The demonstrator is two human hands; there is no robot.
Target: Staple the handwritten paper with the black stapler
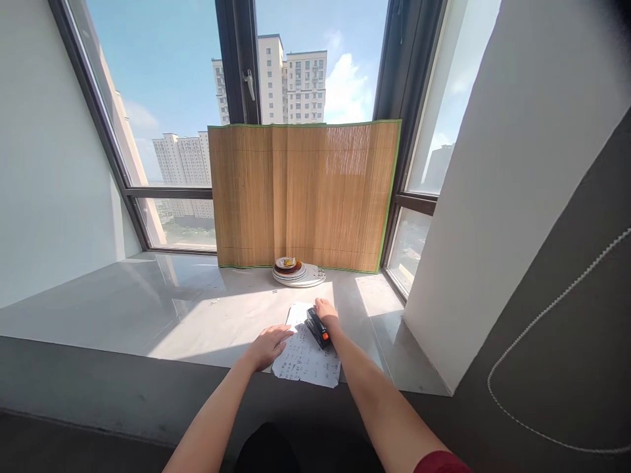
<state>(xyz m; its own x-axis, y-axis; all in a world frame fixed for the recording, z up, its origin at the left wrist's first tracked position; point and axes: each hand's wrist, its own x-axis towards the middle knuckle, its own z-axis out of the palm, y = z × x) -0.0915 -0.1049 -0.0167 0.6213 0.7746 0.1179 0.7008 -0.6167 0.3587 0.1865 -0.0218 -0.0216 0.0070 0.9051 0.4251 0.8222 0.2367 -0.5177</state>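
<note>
A black stapler [316, 328] with an orange spot at its near end is over the upper right part of a handwritten paper sheet [303, 360]. My right hand [327, 313] grips it from the right side, fingers curled at its far end. On the left edge of the sheet rests my left hand [269, 346], fingers stretched out and holding nothing. The sheet lies on the light stone window sill [231, 322], its near edge reaching over the sill's front edge. Whether the stapler touches the paper all along cannot be seen.
Behind the paper stands a stack of plates [298, 276] with a small dish on top. A bamboo mat [305, 197] with green edging leans against the window. To the right are a wall [493, 197] and a hanging white cord [522, 328].
</note>
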